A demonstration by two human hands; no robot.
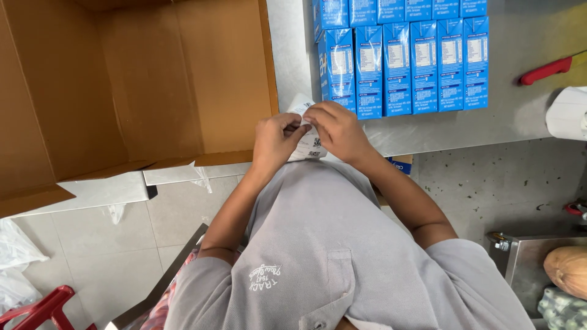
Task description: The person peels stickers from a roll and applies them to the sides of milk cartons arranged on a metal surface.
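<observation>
Both of my hands meet at the near edge of a steel table (pixel 526 55), close to my chest. My left hand (pixel 275 142) and my right hand (pixel 336 129) pinch the same small white paper label (pixel 309 143) with black print, the fingertips touching over it. Just beyond my hands stand rows of upright blue cartons (pixel 403 67) with white panels, packed side by side. The nearest carton is a few centimetres from my right knuckles.
A large open cardboard box (pixel 140 85) sits at the left, its flaps out. A red-handled tool (pixel 547 70) and a white roll (pixel 568 113) lie at the right. Below are tiled floor, a red stool (pixel 36 311), a plastic bag (pixel 12 250) and a steel bin (pixel 532 263).
</observation>
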